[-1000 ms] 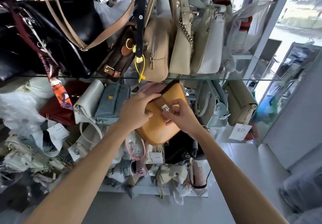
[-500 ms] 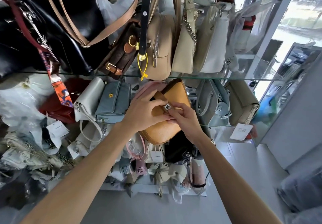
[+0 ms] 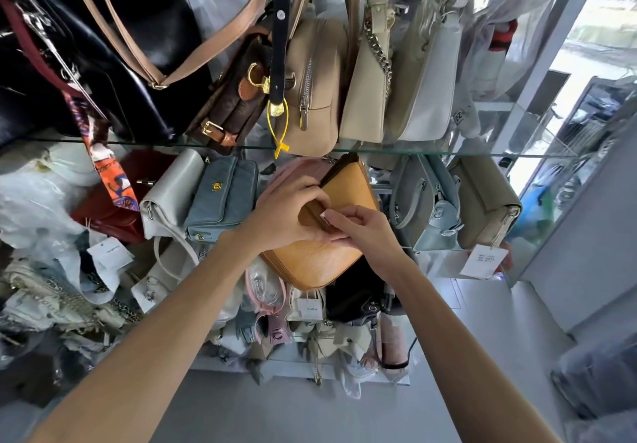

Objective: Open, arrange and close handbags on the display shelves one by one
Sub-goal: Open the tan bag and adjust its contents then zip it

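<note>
Only the head view here, so we look down at a crammed glass shelf (image 3: 482,151) with a mustard-orange handbag (image 3: 320,263) sitting under it, in the middle of the lower row, tilted with its dark open edge up against a pink bag (image 3: 296,170) behind. Our left hand (image 3: 286,216) has its fingers curled over a tan flap or tab at the bag's front, gripping it. Our right hand (image 3: 365,232) pinches the same spot from the other side, fingers together on the small clasp piece, which we can barely make out between the two hands.

Counting what we can: to the left on that row one blue-grey bag (image 3: 224,194), one pale grey bag (image 3: 169,194) and one dark red bag (image 3: 110,208); to the right one silver-blue bag (image 3: 424,201) and one khaki bag (image 3: 482,201) with one white price tag (image 3: 484,261). Up on the glass stand one black bag (image 3: 131,46), one brown bag (image 3: 234,97), one beige zip bag (image 3: 313,91), one cream chain bag (image 3: 365,97) and one white bag (image 3: 431,97), all cut off at the top. The lowest shelf is a jumble of small bags we can't count.
</note>
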Motion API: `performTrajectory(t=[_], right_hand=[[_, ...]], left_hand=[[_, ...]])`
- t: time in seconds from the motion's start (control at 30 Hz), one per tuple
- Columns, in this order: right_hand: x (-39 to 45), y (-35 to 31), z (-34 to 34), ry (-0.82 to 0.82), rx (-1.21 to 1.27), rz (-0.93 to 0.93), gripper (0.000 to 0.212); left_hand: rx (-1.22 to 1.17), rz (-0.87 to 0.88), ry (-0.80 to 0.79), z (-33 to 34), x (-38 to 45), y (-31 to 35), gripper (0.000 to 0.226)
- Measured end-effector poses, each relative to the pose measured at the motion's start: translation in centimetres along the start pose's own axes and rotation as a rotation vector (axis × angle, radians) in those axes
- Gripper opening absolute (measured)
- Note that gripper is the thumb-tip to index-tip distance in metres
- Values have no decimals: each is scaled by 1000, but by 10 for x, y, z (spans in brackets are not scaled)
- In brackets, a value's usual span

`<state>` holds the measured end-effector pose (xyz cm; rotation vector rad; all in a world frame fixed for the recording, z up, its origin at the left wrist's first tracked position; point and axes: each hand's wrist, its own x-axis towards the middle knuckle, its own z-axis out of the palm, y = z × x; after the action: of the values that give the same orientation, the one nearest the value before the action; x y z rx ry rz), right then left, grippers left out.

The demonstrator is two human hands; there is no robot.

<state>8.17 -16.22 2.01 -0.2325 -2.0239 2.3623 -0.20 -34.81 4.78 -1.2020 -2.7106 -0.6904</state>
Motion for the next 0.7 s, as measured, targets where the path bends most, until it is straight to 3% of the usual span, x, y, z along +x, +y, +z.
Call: performTrajectory(t=[0.07, 0.17, 0.37, 0.43, 0.6, 0.7], right_hand=[[-2, 2, -7, -65, 94, 13, 43], [-2, -1, -8, -51, 162, -26, 30], [-11, -36, 11, -135, 106, -175, 27], [-10, -35, 14, -44, -71, -192, 29], [-18, -17, 12, 237, -937, -329, 26], [-28, -17, 4, 257, -1045, -232, 24]], left_hand=[[-56, -22, -108, -10, -1, 0, 73], [-84, -48, -117, -13, -1, 1, 95], [-198, -166, 96, -5, -4, 11, 31], [-287, -250, 132, -9, -4, 10, 33], [-570, -412, 157, -2, -5, 11, 22], [-721, -617, 133, 1, -1, 1, 22]])
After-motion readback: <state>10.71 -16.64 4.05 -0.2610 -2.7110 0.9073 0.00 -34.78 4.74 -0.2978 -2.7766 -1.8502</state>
